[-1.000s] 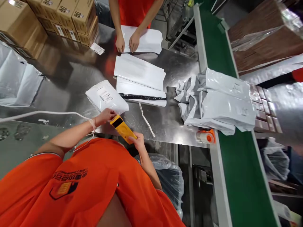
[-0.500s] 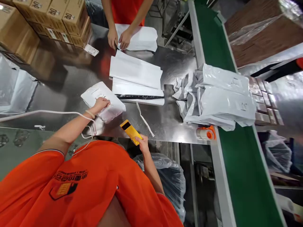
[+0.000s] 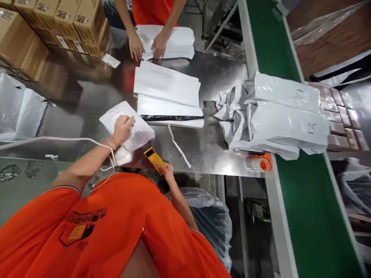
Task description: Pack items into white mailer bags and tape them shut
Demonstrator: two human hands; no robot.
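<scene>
My left hand (image 3: 123, 129) rests on a white plastic package (image 3: 139, 135) on the metal table, its fingers curled together near the middle of the package; whether they pinch anything is hidden. Below and to the right, my right hand (image 3: 166, 170) grips the lower end of a yellow device (image 3: 154, 158) with a dark screen, at the table's front edge. Flat white bags (image 3: 168, 87) lie stacked beyond the package, the lower one with a black strip. A thin white strip (image 3: 178, 146) lies on the metal to the right of the device.
Across the metal table (image 3: 214, 162), a person's hands press on a white bag (image 3: 179, 40). Filled white bags (image 3: 284, 119) overlap the green conveyor (image 3: 307, 200). An orange tape dispenser (image 3: 262, 163) sits at the front right corner. Cartons (image 3: 89, 23) stand back left; a white cable (image 3: 72, 138) crosses at left.
The yellow device and my right hand have moved slightly left and up. My left hand has shifted on the package. The other person's hands have spread apart on their bag.
</scene>
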